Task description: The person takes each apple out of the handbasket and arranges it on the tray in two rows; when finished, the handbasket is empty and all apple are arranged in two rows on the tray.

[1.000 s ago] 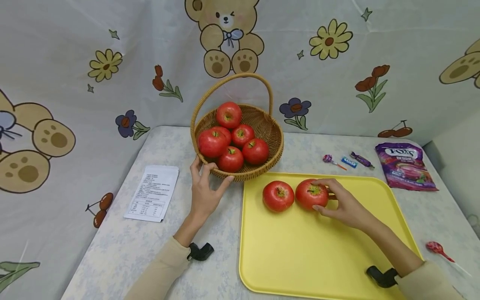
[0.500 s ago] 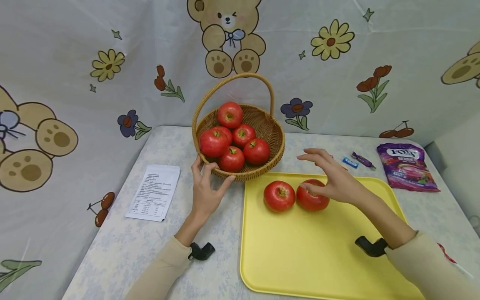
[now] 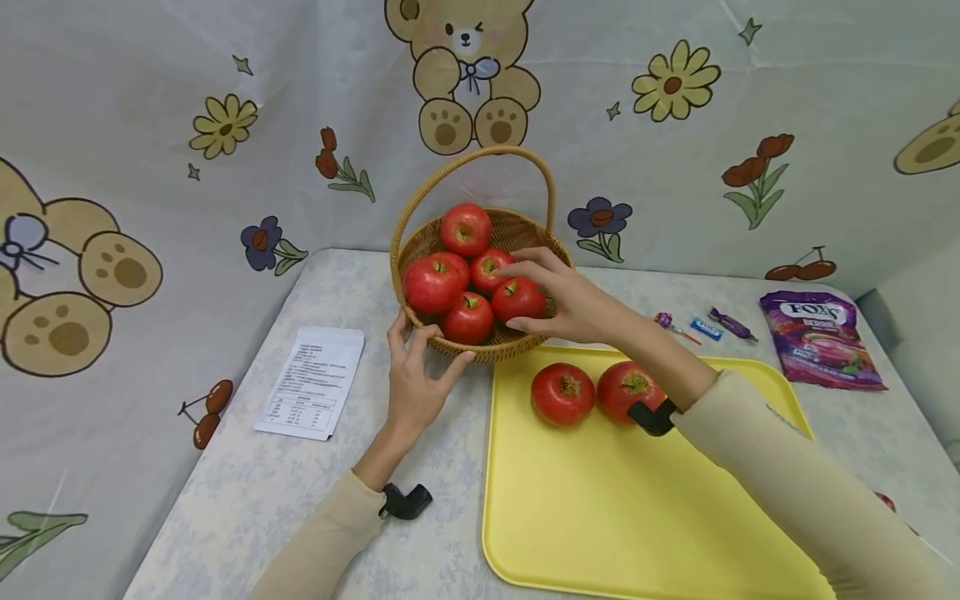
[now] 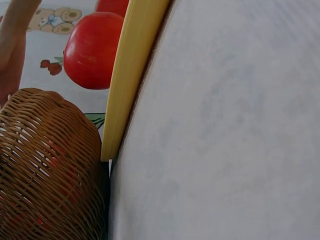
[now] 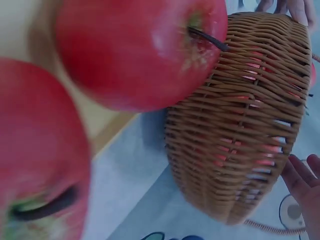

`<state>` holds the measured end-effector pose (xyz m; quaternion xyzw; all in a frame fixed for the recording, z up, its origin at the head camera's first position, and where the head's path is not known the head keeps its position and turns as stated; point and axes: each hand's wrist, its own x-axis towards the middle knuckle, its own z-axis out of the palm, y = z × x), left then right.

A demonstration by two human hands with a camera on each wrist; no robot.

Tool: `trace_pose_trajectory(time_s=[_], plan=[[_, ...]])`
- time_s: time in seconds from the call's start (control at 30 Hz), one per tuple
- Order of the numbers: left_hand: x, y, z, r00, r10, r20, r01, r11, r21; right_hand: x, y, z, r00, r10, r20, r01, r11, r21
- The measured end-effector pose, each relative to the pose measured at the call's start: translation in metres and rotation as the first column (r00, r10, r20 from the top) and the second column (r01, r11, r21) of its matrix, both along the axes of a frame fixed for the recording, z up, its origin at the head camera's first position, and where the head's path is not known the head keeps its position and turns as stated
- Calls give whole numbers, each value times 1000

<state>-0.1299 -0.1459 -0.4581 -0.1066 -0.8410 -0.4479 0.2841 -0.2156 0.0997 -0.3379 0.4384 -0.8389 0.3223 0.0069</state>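
A round wicker basket (image 3: 558,308) with a tall arched handle leans toward me and carries several red apples (image 3: 467,229). At its front left my left hand (image 3: 416,387) holds the rim, fingertips at the edge and thumb on the outer wall. My right hand (image 3: 566,296) reaches over the basket's right side, its spread fingers and thumb on either side of one apple (image 3: 517,298). Two more apples (image 3: 562,394) sit side by side on a yellow tray (image 3: 570,517). The right wrist view shows those two large and close, with the woven basket wall (image 5: 235,130) beyond.
A printed white packet (image 3: 311,383) lies left of the basket. Behind the tray are a lollipop (image 3: 667,321), two small wrapped sweets (image 3: 707,328) and a purple candy bag (image 3: 822,339). A bear-print cloth (image 3: 337,75) hangs close behind the basket.
My right hand has let go of the right-hand apple on the tray, lifted away and moved left over the basket. My left hand has stayed at the basket rim.
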Motion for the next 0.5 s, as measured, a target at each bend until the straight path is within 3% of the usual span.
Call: trace_pose_trajectory(time_s=[0.33, 0.5], plan=[[-2, -1, -1, 1000, -1, -2, 1, 1000, -1, -35, -57, 1, 997, 58, 57, -62, 996, 58], [-1, 0, -1, 1000, 3, 2, -3, 1000, 4, -45, -75, -1, 989, 73, 132, -81, 995, 54]])
